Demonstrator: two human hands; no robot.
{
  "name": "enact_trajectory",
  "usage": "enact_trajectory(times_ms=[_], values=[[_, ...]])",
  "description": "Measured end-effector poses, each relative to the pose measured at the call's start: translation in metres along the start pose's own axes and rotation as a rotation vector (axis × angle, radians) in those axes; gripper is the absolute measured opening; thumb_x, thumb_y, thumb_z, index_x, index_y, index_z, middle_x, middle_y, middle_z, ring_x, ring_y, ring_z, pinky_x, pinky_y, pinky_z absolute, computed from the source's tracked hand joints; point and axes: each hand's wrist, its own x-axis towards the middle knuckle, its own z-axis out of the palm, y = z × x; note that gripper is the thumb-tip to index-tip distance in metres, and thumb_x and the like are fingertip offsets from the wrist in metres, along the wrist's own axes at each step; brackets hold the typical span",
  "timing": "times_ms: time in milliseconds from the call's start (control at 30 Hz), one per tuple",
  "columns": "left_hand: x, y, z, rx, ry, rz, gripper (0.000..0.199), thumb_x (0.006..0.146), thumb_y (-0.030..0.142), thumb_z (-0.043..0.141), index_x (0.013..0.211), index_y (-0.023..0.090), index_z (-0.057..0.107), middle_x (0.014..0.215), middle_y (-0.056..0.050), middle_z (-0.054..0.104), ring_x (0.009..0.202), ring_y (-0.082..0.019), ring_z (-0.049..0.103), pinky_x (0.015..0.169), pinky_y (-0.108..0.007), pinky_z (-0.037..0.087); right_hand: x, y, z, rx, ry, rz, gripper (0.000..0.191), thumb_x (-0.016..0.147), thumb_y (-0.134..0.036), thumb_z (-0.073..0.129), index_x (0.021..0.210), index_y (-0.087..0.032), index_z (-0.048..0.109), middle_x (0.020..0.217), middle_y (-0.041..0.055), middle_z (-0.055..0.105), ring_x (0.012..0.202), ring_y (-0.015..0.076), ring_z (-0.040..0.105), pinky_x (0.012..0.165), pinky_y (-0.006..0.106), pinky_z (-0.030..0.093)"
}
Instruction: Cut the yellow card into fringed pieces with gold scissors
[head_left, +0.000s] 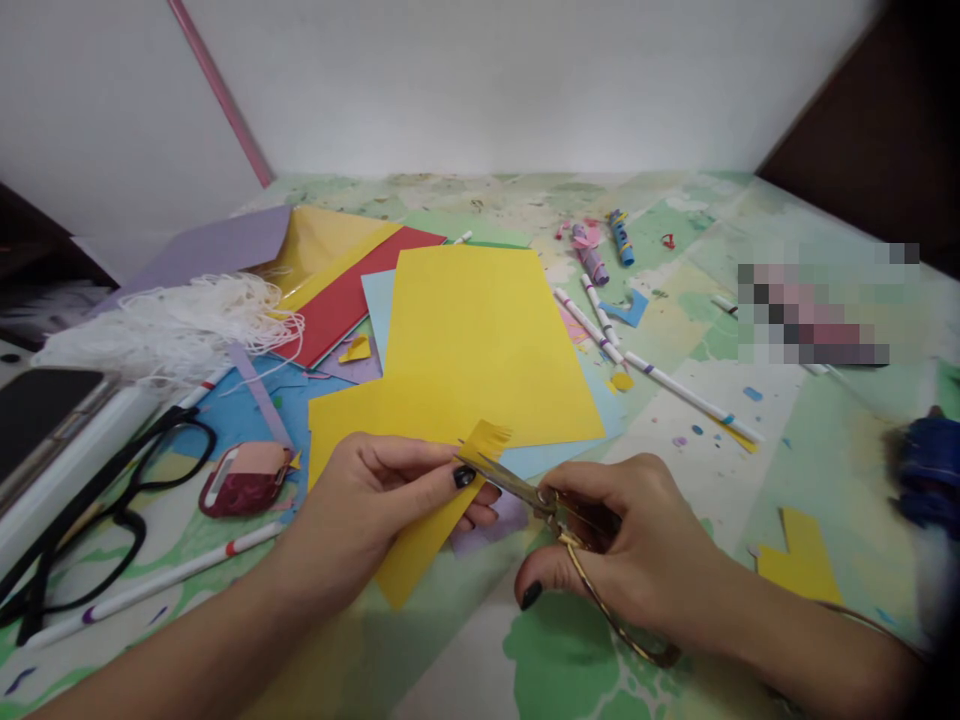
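Observation:
Between the thumb and fingers of my left hand point(405, 490) is a yellow paper strip point(427, 545), slanting from lower left to upper right. Its upper end is cut into a fine fringe. My right hand point(630, 530) grips a pair of gold-handled scissors point(544, 498), with fingers through the handle loops. The blades point left and lie at the strip's fringed part, close to my left thumb. Whether the blades are parted there is hard to make out. Just behind both hands lies a large yellow paper sheet point(487, 340) over light blue paper point(379, 310).
White string point(187, 320), black glasses point(127, 490), a phone point(52, 410) and a maroon-pink case point(244, 478) are at left. White markers point(675, 390), small paper rolls point(620, 237) and scraps lie at right. A yellow offcut point(802, 560) is near my right wrist.

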Motion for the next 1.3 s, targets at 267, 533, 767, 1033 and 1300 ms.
enact_trajectory(times_ms=[267,533,767,1033,1300], values=[[0.0008,-0.0027,-0.0002,-0.013,-0.023,-0.008,0.010,0.076,0.022,0.065,0.079,0.018,0.074,0.072,-0.004,0.073,0.065,-0.014,0.064,0.063,-0.021,0.051,-0.0004,0.0008,0.0013,0.032,0.001,0.019,0.041,0.061,-0.047,0.076,0.054,-0.014,0.052,0.044,-0.0093,0.028,0.044,0.0050,0.023,0.037,0.017,0.018],[-0.0003,-0.0010,0.0005,-0.023,-0.014,-0.009,0.009,0.076,0.021,0.066,0.078,0.018,0.074,0.068,-0.003,0.072,0.063,-0.013,0.065,0.062,-0.020,0.051,0.0006,0.0015,0.0009,0.021,0.009,0.005,0.043,0.061,-0.050,0.074,0.053,-0.014,0.052,0.044,-0.0091,0.027,0.044,0.0052,0.023,0.037,0.017,0.019],[0.0005,-0.0019,0.0016,-0.060,-0.023,-0.004,0.010,0.076,0.020,0.065,0.079,0.019,0.075,0.068,-0.003,0.072,0.066,-0.015,0.066,0.062,-0.021,0.052,0.0006,0.0012,0.0017,0.011,0.045,-0.015,0.045,0.060,-0.051,0.075,0.051,-0.014,0.051,0.043,-0.0091,0.027,0.043,0.0049,0.022,0.037,0.016,0.019],[-0.0003,0.0009,0.0031,-0.061,-0.024,-0.025,0.010,0.076,0.019,0.065,0.075,0.019,0.075,0.068,-0.003,0.073,0.065,-0.013,0.066,0.061,-0.019,0.051,0.0005,0.0012,0.0009,-0.002,0.062,-0.032,0.045,0.059,-0.051,0.076,0.051,-0.013,0.052,0.043,-0.0090,0.027,0.044,0.0048,0.021,0.038,0.017,0.018],[0.0002,-0.0004,0.0032,-0.069,-0.025,-0.023,0.009,0.076,0.020,0.066,0.076,0.019,0.075,0.069,-0.003,0.073,0.064,-0.013,0.066,0.061,-0.018,0.051,0.0017,0.0016,0.0007,-0.002,0.083,-0.048,0.045,0.056,-0.050,0.078,0.051,-0.013,0.053,0.044,-0.0091,0.027,0.044,0.0045,0.021,0.038,0.016,0.019]])
